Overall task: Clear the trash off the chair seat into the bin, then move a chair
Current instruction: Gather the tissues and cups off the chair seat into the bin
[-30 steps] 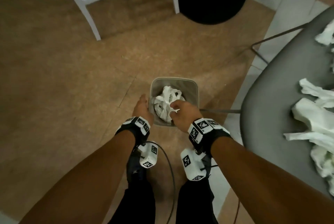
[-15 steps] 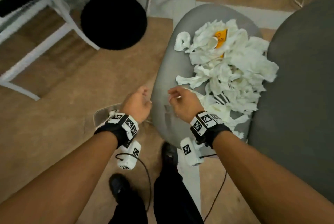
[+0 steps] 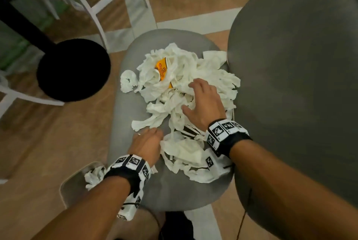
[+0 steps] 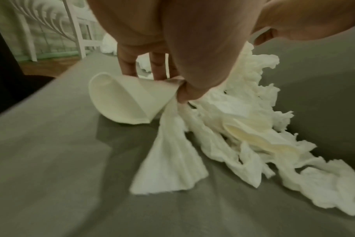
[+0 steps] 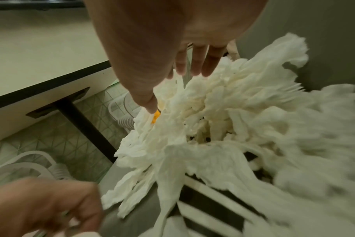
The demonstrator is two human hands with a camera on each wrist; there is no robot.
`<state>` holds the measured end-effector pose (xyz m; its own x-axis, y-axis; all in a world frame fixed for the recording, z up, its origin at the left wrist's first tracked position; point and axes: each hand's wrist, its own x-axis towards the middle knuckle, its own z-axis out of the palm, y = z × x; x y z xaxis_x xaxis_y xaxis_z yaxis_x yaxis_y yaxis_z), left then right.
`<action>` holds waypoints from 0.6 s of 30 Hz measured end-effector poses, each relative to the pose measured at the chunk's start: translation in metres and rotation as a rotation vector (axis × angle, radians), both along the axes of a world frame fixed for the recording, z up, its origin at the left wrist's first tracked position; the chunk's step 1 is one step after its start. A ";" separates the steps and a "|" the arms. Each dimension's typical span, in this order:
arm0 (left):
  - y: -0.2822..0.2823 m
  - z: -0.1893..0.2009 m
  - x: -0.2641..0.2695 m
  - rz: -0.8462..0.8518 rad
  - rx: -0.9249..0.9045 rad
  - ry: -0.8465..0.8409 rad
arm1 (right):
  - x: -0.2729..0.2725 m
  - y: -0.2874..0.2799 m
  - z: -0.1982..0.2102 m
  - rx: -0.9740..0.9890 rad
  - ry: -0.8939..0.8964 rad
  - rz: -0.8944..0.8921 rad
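Back from the bin [image 3: 72,185], both hands are reaching into the tissue pile [image 3: 180,88] on the grey chair seat [image 3: 126,119]: left hand [image 3: 148,145] pinching tissue beside a paper cup [image 4: 121,99], right hand [image 3: 203,104] spreading open fingers over it, starting another load.

The chair seat [image 3: 133,162] is covered in matt grey cloth with a fine weave, creased in soft folds in the left wrist view. On it lie soft, crumpled white paper tissues [image 3: 186,77], torn and rough at the edges, a smooth white paper cup [image 4: 121,99] and a glossy orange printed wrapper [image 3: 162,69]. The floor [image 3: 48,143] looks like matt brown wood
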<state>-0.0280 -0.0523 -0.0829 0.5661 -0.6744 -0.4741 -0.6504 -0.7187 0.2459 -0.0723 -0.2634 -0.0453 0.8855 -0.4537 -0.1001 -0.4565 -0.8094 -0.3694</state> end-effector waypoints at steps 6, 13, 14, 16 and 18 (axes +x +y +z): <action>0.023 -0.005 0.041 0.287 -0.211 0.066 | 0.048 0.006 -0.019 -0.088 0.304 0.073; 0.022 -0.002 0.061 0.297 -0.253 0.118 | 0.049 0.041 -0.034 0.126 0.210 0.174; 0.018 -0.001 0.064 0.223 -0.225 0.101 | 0.048 0.046 -0.034 0.206 0.168 0.196; 0.014 -0.003 0.069 0.087 -0.204 0.084 | 0.045 0.060 -0.032 0.318 0.150 0.233; 0.013 -0.009 0.072 -0.005 -0.193 0.100 | 0.043 0.074 -0.030 0.398 0.187 0.229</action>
<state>0.0440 -0.0397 -0.0917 0.5194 -0.7608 -0.3891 -0.6191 -0.6489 0.4424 -0.0288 -0.1897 -0.0751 0.9083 -0.1435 -0.3929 -0.3713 -0.7093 -0.5992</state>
